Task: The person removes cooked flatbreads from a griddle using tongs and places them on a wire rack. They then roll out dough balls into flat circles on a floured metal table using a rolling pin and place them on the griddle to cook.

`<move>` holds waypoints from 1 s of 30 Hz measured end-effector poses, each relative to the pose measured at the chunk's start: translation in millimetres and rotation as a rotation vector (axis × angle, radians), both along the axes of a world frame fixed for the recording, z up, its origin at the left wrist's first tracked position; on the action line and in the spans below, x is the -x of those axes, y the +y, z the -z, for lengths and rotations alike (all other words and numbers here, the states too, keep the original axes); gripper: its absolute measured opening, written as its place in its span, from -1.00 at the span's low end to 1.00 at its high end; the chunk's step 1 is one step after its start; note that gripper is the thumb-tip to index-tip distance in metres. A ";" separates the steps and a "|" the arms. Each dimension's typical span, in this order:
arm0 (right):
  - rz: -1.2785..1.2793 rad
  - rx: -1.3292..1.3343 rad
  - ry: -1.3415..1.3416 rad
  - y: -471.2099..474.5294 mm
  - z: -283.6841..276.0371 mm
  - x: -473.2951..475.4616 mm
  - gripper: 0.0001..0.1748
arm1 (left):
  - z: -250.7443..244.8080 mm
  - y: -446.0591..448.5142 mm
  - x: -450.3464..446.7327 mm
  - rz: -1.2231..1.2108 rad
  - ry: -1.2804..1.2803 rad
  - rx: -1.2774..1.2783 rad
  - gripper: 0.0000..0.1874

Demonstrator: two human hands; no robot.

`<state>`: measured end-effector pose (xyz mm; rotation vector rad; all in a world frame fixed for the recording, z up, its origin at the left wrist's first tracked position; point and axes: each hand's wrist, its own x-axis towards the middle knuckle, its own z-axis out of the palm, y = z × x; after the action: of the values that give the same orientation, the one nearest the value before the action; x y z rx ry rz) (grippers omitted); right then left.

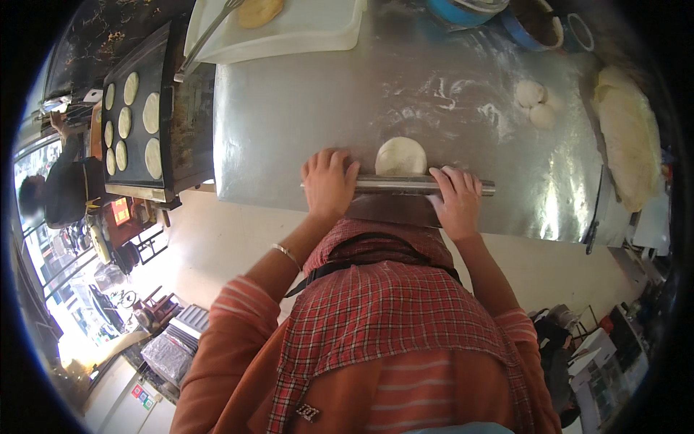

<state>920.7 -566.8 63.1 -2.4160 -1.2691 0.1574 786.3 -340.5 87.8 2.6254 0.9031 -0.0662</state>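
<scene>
A metal rolling pin (396,185) lies crosswise near the front edge of the steel worktable (303,108). My left hand (327,182) grips it toward its left end, fingers curled over the top. Toward the other end, my right hand (458,198) holds the pin, thumb on the near side. A flattened round of dough (401,155) sits just beyond the pin, between my hands, its near edge against or under the metal. Streaks of flour (444,97) mark the steel past the dough. Several small dough balls (531,94) are grouped at the right.
A large dough mass (626,141) lies at the far right, near a dark-handled knife (592,236). On the left, a griddle (140,97) bears several dough rounds. A white tray (287,42) and blue containers (528,27) stand at the back. Another person (68,184) is beyond the griddle.
</scene>
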 end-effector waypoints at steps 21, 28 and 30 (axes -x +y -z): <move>0.180 0.075 -0.224 101.5 21.3 -89.5 -0.10 | 43.4 74.9 -84.0 0.086 -0.099 -0.223 -0.35; 0.019 0.115 -0.032 20.9 5.7 -18.9 -0.36 | 25.0 -7.1 -61.6 0.052 -0.159 0.019 -0.34; -0.001 0.096 0.031 -1.1 3.0 -6.7 -0.41 | 20.8 -13.3 -79.1 -0.034 -0.164 0.223 -0.39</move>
<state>927.4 -567.9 60.1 -2.4835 -1.2763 0.2609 865.4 -353.8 67.0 2.3707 0.8321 0.0533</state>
